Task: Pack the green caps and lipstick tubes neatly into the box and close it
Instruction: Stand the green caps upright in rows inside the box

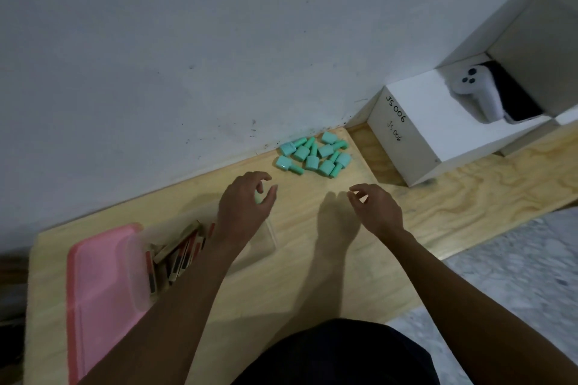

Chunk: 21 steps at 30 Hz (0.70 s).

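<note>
Several green caps (313, 154) lie in a loose pile on the wooden board, close to the wall. My left hand (245, 205) hovers just short of the pile, over the far end of the clear plastic box (139, 262); its curled fingers and thumb pinch what looks like one green cap (257, 197), mostly hidden. Several gold and red lipstick tubes (178, 251) lie inside the box, and my left forearm covers part of it. The pink lid (100, 284) lies flat to the box's left. My right hand (377, 209) hangs over bare board, fingers loosely curled, holding nothing.
A white carton marked JS 006 (413, 137) stands at the right of the board, with a white game controller (474, 89) in an open box on top of it. The grey wall (187, 56) runs along the board's far edge. Speckled floor (516, 275) lies to the right.
</note>
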Each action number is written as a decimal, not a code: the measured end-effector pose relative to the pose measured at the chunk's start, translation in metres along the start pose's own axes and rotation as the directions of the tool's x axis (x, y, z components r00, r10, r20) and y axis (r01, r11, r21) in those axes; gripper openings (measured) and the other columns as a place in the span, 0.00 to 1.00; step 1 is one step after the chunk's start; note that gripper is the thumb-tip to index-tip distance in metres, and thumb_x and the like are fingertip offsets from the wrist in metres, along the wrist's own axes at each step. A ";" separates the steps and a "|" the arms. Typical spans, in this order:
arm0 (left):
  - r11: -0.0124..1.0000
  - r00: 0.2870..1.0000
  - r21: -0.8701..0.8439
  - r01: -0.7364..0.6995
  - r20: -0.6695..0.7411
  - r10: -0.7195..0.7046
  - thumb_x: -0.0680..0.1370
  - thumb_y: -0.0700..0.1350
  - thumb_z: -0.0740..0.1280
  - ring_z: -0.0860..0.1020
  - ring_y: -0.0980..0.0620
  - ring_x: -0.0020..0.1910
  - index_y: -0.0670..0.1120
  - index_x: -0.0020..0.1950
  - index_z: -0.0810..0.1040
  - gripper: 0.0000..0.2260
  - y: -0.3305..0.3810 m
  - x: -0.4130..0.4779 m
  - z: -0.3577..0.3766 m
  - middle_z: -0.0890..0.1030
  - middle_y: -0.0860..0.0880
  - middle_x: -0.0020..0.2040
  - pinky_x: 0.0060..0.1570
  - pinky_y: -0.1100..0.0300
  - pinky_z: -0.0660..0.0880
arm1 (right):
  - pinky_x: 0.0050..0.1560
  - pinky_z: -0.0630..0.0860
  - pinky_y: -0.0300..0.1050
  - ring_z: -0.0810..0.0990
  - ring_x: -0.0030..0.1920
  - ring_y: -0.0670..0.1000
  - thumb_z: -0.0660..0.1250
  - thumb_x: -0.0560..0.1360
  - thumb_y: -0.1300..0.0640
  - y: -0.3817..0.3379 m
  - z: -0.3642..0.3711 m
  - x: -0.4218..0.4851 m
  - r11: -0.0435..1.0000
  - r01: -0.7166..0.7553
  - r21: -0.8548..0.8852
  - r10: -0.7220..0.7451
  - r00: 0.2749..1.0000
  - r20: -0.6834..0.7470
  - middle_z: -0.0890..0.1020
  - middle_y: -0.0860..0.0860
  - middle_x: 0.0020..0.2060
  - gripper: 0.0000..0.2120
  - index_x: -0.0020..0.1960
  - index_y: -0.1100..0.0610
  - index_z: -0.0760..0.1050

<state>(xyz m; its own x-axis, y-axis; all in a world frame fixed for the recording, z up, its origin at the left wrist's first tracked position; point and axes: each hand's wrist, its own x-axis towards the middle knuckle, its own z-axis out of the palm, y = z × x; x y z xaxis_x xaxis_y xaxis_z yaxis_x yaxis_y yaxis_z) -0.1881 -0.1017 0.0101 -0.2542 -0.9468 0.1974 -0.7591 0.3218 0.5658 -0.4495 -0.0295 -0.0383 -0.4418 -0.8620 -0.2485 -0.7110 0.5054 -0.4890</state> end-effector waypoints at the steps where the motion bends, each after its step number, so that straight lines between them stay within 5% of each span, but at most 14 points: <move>1: 0.999 0.998 0.006 -0.051 0.045 0.051 0.73 0.50 0.70 0.73 0.54 0.37 0.50 0.51 0.79 0.08 0.006 0.008 0.007 0.76 0.53 0.38 0.36 0.58 0.72 | 0.47 0.78 0.47 0.79 0.49 0.46 0.63 0.77 0.43 0.003 -0.001 0.007 1.000 -0.013 0.004 0.013 1.000 0.019 0.81 0.45 0.53 0.13 0.59 0.45 0.78; 4: 0.986 0.960 0.067 -0.156 0.245 0.135 0.74 0.50 0.68 0.77 0.49 0.46 0.49 0.57 0.78 0.13 0.021 0.033 0.029 0.79 0.50 0.47 0.44 0.54 0.74 | 0.51 0.78 0.50 0.79 0.54 0.49 0.63 0.77 0.44 0.005 -0.003 0.031 0.999 -0.022 0.027 0.020 0.997 0.080 0.81 0.49 0.57 0.15 0.62 0.47 0.76; 9: 0.919 0.848 0.350 -0.178 0.529 -0.037 0.76 0.50 0.65 0.70 0.44 0.64 0.49 0.71 0.65 0.24 0.025 0.072 0.069 0.69 0.45 0.68 0.58 0.48 0.72 | 0.59 0.76 0.54 0.73 0.65 0.54 0.66 0.76 0.47 -0.007 0.004 0.067 0.999 0.038 -0.038 -0.032 0.987 0.156 0.71 0.51 0.69 0.23 0.70 0.47 0.69; 14: 0.846 0.788 0.492 -0.203 0.595 -0.157 0.76 0.46 0.65 0.66 0.43 0.67 0.52 0.73 0.61 0.26 0.006 0.086 0.095 0.59 0.44 0.74 0.60 0.47 0.69 | 0.60 0.75 0.58 0.68 0.68 0.58 0.64 0.76 0.53 -0.019 0.012 0.090 0.946 0.215 -0.244 -0.162 0.962 0.218 0.62 0.51 0.75 0.26 0.72 0.49 0.63; 21: 0.867 0.859 0.461 -0.192 0.505 -0.079 0.78 0.43 0.62 0.69 0.43 0.63 0.48 0.65 0.73 0.15 -0.006 0.087 0.110 0.63 0.44 0.72 0.56 0.49 0.72 | 0.52 0.77 0.54 0.73 0.62 0.54 0.64 0.75 0.49 -0.009 0.014 0.095 0.896 0.316 -0.312 -0.265 0.945 0.193 0.75 0.50 0.64 0.22 0.68 0.50 0.68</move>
<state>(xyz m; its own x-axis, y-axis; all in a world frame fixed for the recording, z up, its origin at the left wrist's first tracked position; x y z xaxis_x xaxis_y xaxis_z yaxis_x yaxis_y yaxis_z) -0.2720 -0.1867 -0.0642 -0.4617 -0.8419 -0.2794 -0.8852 0.4577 0.0835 -0.4776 -0.1164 -0.0690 -0.1229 -0.9559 -0.2668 -0.9473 0.1932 -0.2557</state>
